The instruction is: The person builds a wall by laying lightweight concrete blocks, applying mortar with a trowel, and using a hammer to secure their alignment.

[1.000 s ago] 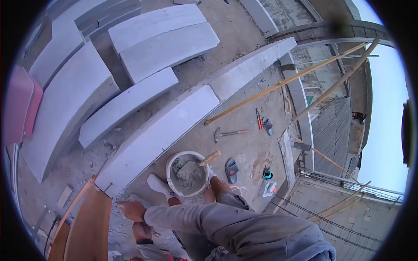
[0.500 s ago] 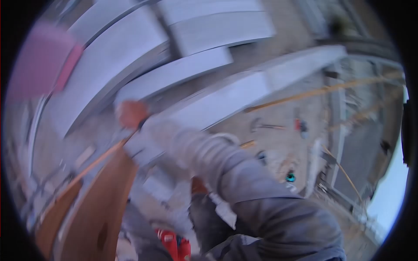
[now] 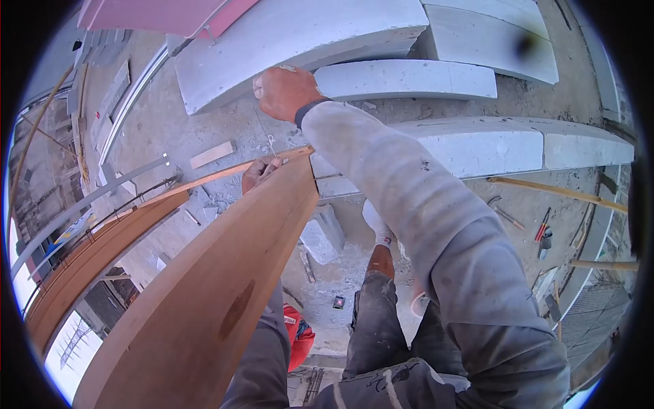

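Observation:
A long wooden frame [image 3: 197,293], its broad plank face close to the camera, leans up from the lower left. My left hand [image 3: 259,174] is closed at its upper edge, fingers bent against the thin wooden strip; the board hides most of the forearm. A small white string loop [image 3: 270,142] stands just above those fingers. My right hand [image 3: 287,93] is a fist raised above the frame's end, beside the pale blocks. A thin line, apparently string, runs from the loop up to this fist; its hold inside the fingers is hidden.
Large pale blocks [image 3: 409,78] lie beyond my hands, with another row [image 3: 484,146] to the right. Pliers [image 3: 543,225], a hammer [image 3: 507,215] and a wooden stick [image 3: 558,191] lie on the right. A red bag-like item [image 3: 296,337] is below, near my legs.
The view has turned and become sharper. My right fist has risen away from the frame's top corner, and my left hand now shows at the wooden edge.

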### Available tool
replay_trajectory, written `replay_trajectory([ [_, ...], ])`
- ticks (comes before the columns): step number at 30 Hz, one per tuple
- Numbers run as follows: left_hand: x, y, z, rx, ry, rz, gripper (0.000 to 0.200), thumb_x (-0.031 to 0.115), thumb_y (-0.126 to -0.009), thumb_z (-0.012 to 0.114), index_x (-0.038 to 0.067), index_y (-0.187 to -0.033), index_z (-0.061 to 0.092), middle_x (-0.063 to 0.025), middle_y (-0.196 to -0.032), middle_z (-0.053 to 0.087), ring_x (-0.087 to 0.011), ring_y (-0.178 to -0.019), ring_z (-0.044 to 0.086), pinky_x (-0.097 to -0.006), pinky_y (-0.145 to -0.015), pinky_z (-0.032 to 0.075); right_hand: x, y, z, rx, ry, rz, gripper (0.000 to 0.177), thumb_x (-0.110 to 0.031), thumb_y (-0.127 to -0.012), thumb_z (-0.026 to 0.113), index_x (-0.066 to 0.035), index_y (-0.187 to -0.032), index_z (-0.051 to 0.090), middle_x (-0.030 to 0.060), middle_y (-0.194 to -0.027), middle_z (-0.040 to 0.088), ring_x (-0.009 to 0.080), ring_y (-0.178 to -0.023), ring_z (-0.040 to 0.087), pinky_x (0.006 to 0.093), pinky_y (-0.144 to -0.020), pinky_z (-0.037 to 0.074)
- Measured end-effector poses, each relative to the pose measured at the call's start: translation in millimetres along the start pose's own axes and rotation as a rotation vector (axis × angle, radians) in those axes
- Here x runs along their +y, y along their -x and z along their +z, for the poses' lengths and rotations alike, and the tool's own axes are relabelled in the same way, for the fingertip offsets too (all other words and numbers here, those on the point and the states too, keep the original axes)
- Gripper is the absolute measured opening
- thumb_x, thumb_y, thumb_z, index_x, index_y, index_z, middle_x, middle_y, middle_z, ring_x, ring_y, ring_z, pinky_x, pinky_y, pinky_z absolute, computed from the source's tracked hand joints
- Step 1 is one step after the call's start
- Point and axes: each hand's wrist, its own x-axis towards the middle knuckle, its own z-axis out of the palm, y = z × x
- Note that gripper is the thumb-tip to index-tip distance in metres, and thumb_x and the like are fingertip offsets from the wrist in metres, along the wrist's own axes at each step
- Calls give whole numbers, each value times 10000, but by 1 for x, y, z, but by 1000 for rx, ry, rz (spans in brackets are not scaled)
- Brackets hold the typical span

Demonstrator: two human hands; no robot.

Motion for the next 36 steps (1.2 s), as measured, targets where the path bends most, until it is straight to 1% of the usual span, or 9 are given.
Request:
replay_trajectory([
  [2,1,5,-3,0,26,56,366,304,-896,608,42,-1146,557,-33,-859,645,-94,-772,600,-246,-661,494,-3,4,1,-19,24,23,148,-154,-751,574,-101,-851,669,105,-879,665,285,-933,610,422,-858,434],
  [4,11,26,-6,48,196,92,172,201,-904,593,57,-995,565,5,-690,576,-72,-573,502,-228,-550,435,0,17,8,-42,50,45,145,-160,-773,562,-120,-876,655,99,-891,653,289,-952,585,430,-879,394],
  [8,2,49,-34,118,243,101,176,208,-903,594,58,-992,566,7,-685,570,-70,-571,500,-227,-545,430,19,79,26,294,143,-196,257,-126,-778,570,-119,-1035,574,80,-979,544,263,-999,502,435,-883,343],
  [12,11,81,-45,201,287,121,182,218,-901,594,60,-989,569,10,-679,563,-66,-568,496,-227,-538,424,3,159,14,-8,71,-11,220,-166,-851,526,-109,-1062,552,87,-1055,557,260,-1090,499,439,-931,328],
  [14,17,96,-48,242,302,140,185,222,-900,595,61,-987,570,11,-675,559,-65,-567,494,-227,-534,421,-7,192,4,-316,-63,-2,214,-212,-896,488,-88,-1049,571,100,-1040,592,258,-1064,534,444,-935,356],
  [17,29,117,-52,285,311,171,189,229,-898,595,63,-984,572,13,-670,553,-62,-565,492,-227,-529,416,-32,214,-18,-423,-206,18,243,-254,-907,483,-67,-1012,598,118,-968,628,277,-975,576,438,-903,403],
  [24,55,146,-56,348,318,239,200,246,-894,597,66,-978,575,18,-659,540,-57,-560,485,-226,-516,405,-47,216,-49,-392,-115,-137,242,-253,-882,509,-52,-931,634,130,-901,642,303,-914,596,416,-841,448],
  [29,82,165,-65,398,291,311,207,258,-892,598,68,-974,578,21,-651,531,-53,-556,481,-226,-507,398,-66,216,-67,-617,-196,-169,232,-246,-855,525,-55,-904,646,125,-904,642,314,-881,602,409,-784,468],
  [36,120,171,-71,407,125,456,218,274,-888,599,71,-968,582,25,-639,517,-47,-551,474,-225,-494,387,-86,213,-96,-474,-239,-194,229,-241,-853,520,-53,-884,647,128,-883,641,313,-859,607,415,-780,469],
])
